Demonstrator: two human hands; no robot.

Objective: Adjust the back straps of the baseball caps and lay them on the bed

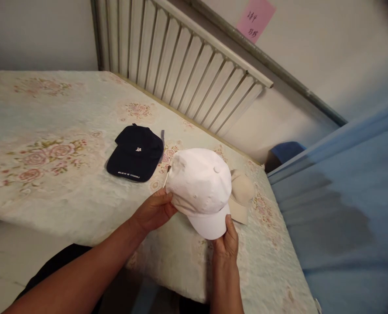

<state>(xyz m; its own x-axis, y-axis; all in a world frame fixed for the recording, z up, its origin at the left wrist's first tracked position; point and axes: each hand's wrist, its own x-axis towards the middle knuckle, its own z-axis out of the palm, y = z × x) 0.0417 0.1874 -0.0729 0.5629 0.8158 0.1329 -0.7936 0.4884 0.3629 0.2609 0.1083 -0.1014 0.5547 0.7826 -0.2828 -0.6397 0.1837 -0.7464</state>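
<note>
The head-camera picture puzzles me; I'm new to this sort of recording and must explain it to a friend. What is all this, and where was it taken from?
There is no machine here, only a person's two bare hands. The single picture comes from a camera worn on the head, looking forward and down, so the arms reach in from the bottom.

Both hands hold a white cap: the left hand grips the lower edge of its crown, and the right hand holds its brim. On the flowered cover lie a dark cap, with white lettering on its brim, and a beige cap, partly hidden behind the white one. Beyond are a radiator and, to the right, a blue curtain.
</note>
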